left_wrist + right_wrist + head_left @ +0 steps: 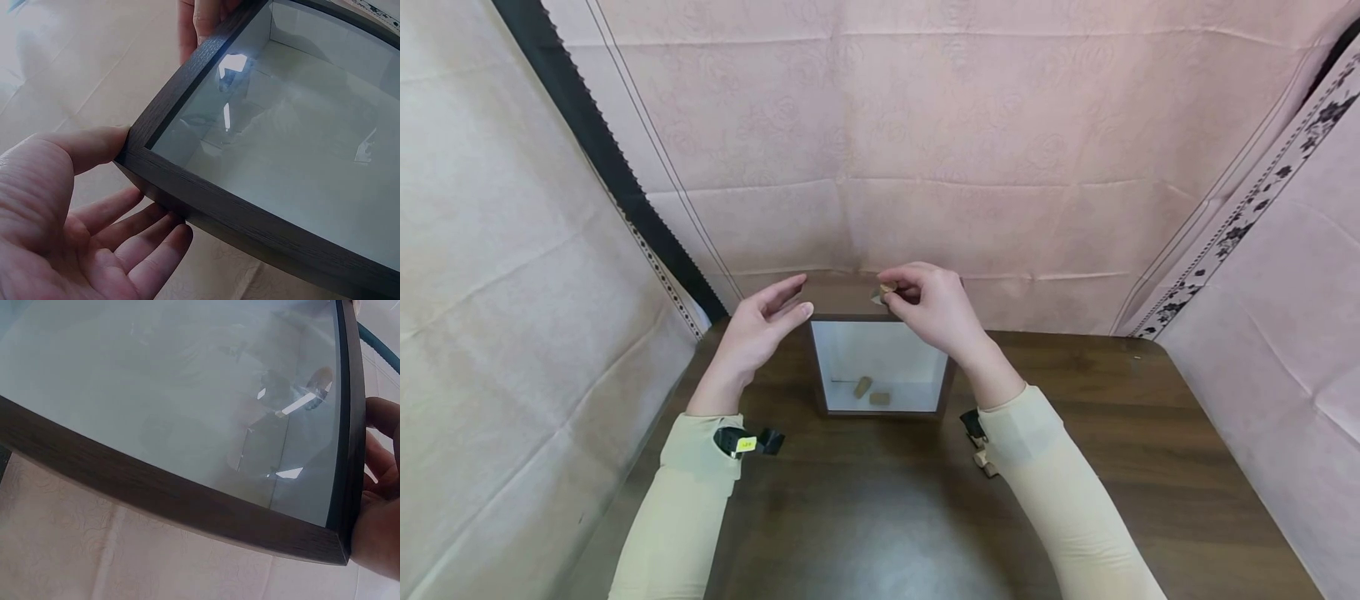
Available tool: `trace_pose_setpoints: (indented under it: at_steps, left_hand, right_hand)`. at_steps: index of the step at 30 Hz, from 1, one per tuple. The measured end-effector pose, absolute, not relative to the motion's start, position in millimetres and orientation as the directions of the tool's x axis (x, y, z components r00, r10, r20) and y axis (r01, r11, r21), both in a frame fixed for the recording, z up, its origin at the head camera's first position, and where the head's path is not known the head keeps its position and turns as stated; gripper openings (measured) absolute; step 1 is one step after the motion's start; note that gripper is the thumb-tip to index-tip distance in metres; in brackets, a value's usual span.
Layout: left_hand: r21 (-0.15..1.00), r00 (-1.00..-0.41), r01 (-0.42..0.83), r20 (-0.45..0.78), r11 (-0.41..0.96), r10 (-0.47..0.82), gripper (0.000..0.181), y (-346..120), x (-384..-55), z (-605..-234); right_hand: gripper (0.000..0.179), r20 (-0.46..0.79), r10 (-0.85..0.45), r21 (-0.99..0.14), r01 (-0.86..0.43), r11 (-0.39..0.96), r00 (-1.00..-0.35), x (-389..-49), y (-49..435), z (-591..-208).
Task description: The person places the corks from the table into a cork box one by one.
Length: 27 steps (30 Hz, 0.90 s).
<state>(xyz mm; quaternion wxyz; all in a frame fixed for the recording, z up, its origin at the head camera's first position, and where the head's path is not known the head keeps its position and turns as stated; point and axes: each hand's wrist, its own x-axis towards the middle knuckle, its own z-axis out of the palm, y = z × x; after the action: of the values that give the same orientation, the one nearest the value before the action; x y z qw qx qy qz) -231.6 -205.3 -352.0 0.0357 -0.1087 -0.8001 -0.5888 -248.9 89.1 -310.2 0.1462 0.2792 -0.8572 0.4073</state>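
A dark-framed, glass-fronted display box stands upright on the table. Two tan corks, one leaning and one flat, lie at its bottom behind the glass. Above the top rail, my right hand pinches another cork between thumb and fingers. My left hand is at the box's upper left corner. In the left wrist view, its thumb touches the corner, with the other fingertips along the side rail. The right wrist view shows a brownish oval shape behind the glass near the top rail.
Small tan pieces lie on the brown wooden table beside the right sleeve. Pale patterned cloth hangs behind the table and on both sides. Each wrist wears a small black camera.
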Motion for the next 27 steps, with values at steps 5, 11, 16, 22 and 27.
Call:
trace_pose_setpoints:
  at_steps: [5, 11, 16, 22, 27]
  left_hand:
    - [0.934, -0.974, 0.218, 0.187, 0.283, 0.131, 0.064, -204.8, -231.2, -351.5]
    - [0.933, -0.973, 0.221, 0.191, 0.283, 0.130, 0.064, -204.7, -231.4, -351.6]
    - [0.936, -0.973, 0.219, 0.188, 0.276, 0.135, 0.064, -204.9, -232.0, -352.2]
    - [0.935, -0.974, 0.213, 0.182, 0.284, 0.132, 0.063, -204.7, -231.5, -352.2]
    - [0.935, -0.974, 0.214, 0.182, 0.284, 0.133, 0.064, -204.8, -231.4, -351.9]
  right_hand:
    - [0.024, 0.476, -0.380, -0.616, -0.609, 0.500, -0.793, -249.2, 90.5, -310.9]
    - [0.024, 0.483, -0.384, -0.608, -0.617, 0.499, -0.787, -248.7, 91.1, -311.6]
    - [0.023, 0.483, -0.380, -0.606, -0.614, 0.505, -0.789, -247.9, 90.9, -311.2]
    - [0.023, 0.477, -0.380, -0.610, -0.609, 0.506, -0.793, -247.8, 91.2, -311.2]
    - [0.023, 0.481, -0.380, -0.606, -0.613, 0.506, -0.790, -248.2, 91.3, -311.7]
